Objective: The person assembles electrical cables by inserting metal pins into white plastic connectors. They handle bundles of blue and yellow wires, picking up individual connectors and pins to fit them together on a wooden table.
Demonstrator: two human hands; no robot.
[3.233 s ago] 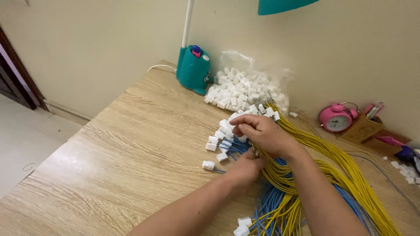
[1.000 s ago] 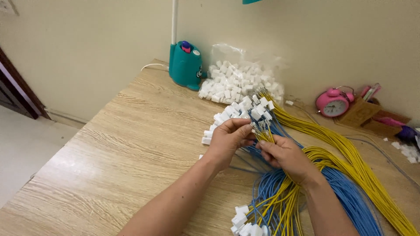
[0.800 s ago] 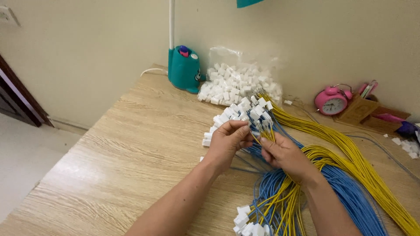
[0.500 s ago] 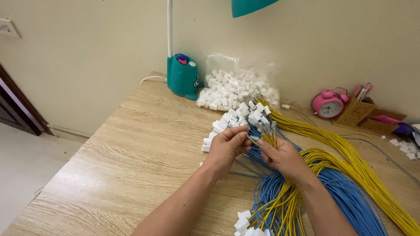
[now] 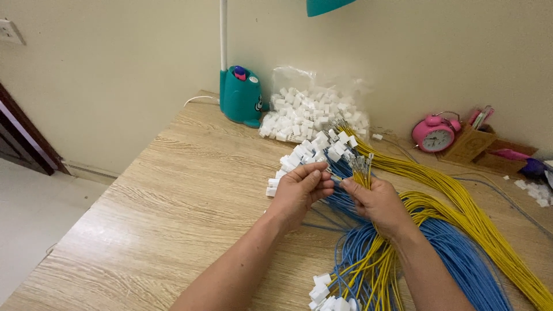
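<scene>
The left hand is curled, its fingertips pinching a small white connector just above the knuckles. The right hand is closed around a bunch of yellow wires, whose metal-tipped ends stand upright above its fingers, just beside the left hand's fingertips. Below the right wrist the yellow wires mix with blue wires that spread over the wooden tabletop. A row of white connectors already on wires lies just beyond both hands. Farther back sit a clear bag of loose white connectors, a teal lamp base and a pink alarm clock.
</scene>
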